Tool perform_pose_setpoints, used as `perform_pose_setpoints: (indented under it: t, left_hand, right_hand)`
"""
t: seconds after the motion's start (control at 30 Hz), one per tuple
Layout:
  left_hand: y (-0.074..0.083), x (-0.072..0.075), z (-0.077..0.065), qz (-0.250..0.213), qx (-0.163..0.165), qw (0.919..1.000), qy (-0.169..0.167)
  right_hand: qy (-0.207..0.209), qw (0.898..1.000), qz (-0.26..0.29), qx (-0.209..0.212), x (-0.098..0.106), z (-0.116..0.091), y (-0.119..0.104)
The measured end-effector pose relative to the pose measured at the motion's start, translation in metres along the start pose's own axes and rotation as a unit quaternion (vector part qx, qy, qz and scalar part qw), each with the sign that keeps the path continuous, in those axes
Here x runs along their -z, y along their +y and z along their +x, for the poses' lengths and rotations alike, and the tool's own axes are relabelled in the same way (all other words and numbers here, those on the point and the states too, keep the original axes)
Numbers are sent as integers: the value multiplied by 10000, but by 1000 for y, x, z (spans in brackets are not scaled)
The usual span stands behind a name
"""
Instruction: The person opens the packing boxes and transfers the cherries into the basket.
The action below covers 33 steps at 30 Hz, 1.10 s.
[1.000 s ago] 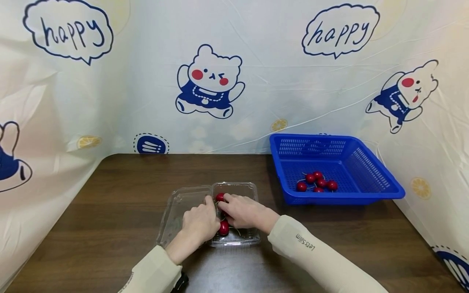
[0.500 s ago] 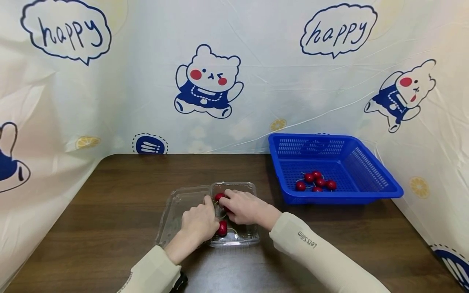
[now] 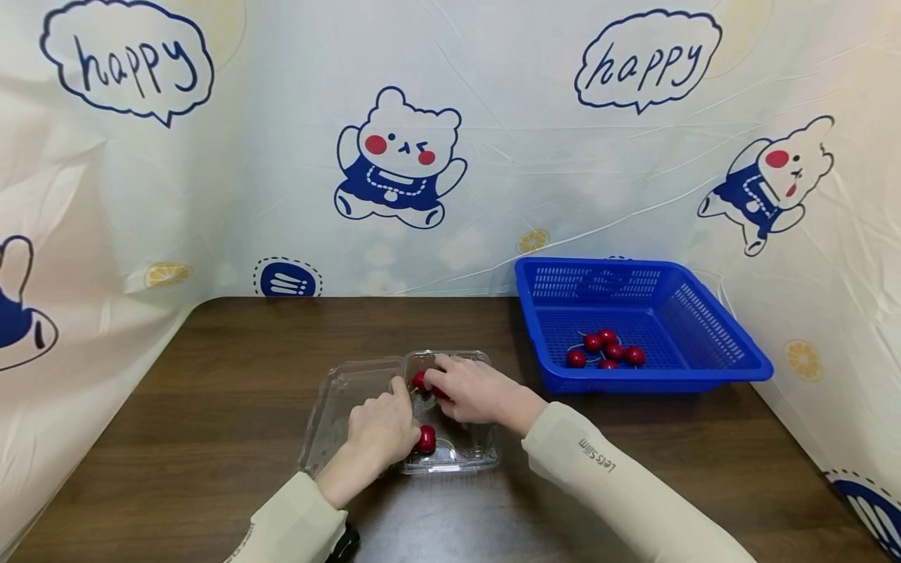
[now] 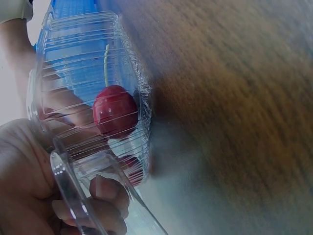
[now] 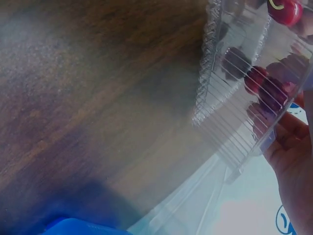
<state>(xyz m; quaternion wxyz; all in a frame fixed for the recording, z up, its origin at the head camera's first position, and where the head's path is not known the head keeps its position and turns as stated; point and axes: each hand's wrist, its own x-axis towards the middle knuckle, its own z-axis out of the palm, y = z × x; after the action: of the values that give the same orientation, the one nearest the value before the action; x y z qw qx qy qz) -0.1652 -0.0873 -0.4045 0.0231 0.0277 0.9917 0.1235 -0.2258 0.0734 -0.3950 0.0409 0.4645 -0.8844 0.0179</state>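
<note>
My left hand [image 3: 383, 426] grips a clear plastic clamshell container [image 3: 454, 468] where its base meets the opened lid [image 3: 336, 403]; its fingers [image 4: 108, 193] curl around that edge in the left wrist view. Just right of this hand a red cherry [image 3: 426, 439] lies in the base, its stem showing in the left wrist view [image 4: 116, 111]. Reaching into the far part of the base, my right hand [image 3: 473, 389] holds a cherry [image 3: 438, 392] in its fingers, partly hidden. Another cherry [image 3: 418, 381] sits right at those fingertips, near the hinge.
A blue slotted basket [image 3: 704, 378] with several stemmed cherries [image 3: 615, 352] stands at the back right of the brown wooden table [image 3: 211, 407]. Behind the table hangs a printed cloth [image 3: 281, 156], which also lines both sides.
My right hand has moved slightly away from me inside the container, bringing its cherry toward the far one. The left hand stays at the hinge; the near cherry has shifted slightly.
</note>
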Motion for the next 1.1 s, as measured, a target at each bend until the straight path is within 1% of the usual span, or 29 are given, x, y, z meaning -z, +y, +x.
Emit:
perform_pose_setpoints:
  t: [0.4, 0.53, 0.77, 0.9, 1.1]
  left_hand:
    - [0, 0, 1, -13, 31, 10000, -56]
    - [0, 0, 0, -18, 11, 10000, -78]
    - [-1, 0, 1, -11, -21, 10000, -63]
    - [-1, 0, 1, -17, -46, 10000, -42]
    - [-1, -1, -1, -43, -51, 10000, -36]
  right_hand:
    - [243, 9995, -185, -47, 10, -2, 7]
    - [345, 9993, -153, -55, 13, -2, 11]
    - [482, 9984, -287, -102, 23, -5, 21]
    - [580, 9979, -256, -146, 29, -8, 27]
    - [884, 9959, -158, -147, 35, -13, 35]
